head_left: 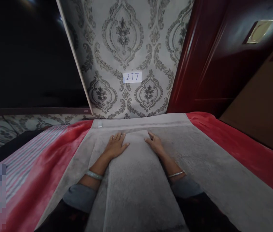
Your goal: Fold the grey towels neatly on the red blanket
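Observation:
A large grey towel (pixel 206 161) lies spread out, with its middle part folded into a long strip (pixel 138 183) running toward me. My left hand (pixel 116 145) rests flat on the left side of the strip's far end, fingers spread and thumb apart. At the far right corner of the strip is my right hand (pixel 155 144). Its thumb lies on top of the cloth while the fingers curl around the edge, pinching it. A small white label (pixel 99 124) shows near the towel's far left corner.
Under the towel is a red blanket (pixel 54 161), visible on both sides. Striped cloth (pixel 27 158) lies at the left. Behind are a dark television screen (pixel 30 58), patterned wallpaper (pixel 123 35) with a paper marked 277 (pixel 132 77), and a dark red wooden panel (pixel 206 64).

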{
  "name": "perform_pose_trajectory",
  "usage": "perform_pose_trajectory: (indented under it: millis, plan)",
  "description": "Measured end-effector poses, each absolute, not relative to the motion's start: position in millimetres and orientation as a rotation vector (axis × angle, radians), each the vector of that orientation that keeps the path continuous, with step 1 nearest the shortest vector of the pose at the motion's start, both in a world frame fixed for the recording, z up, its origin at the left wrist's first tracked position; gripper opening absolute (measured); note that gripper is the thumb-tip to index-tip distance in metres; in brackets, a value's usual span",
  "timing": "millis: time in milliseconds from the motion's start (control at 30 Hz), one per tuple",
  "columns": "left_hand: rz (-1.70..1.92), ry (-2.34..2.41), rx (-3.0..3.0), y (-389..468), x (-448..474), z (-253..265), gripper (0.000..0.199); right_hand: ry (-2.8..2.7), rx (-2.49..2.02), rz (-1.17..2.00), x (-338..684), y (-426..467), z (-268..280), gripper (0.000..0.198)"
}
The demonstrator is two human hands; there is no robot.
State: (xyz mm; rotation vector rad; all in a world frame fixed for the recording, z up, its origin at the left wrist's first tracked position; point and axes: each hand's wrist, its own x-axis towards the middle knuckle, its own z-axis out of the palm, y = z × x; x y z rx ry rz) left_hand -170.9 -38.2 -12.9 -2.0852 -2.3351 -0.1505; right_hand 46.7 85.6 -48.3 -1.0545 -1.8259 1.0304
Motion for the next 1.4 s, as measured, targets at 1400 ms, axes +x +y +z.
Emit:
perform_pose_trajectory:
  millis: [1400]
  plan:
    - [-0.085, -2.502, -2.227, 8, -193, 28, 0.062, -2.124, -1.282, 0.865, 58, 72, -21, 0.036]
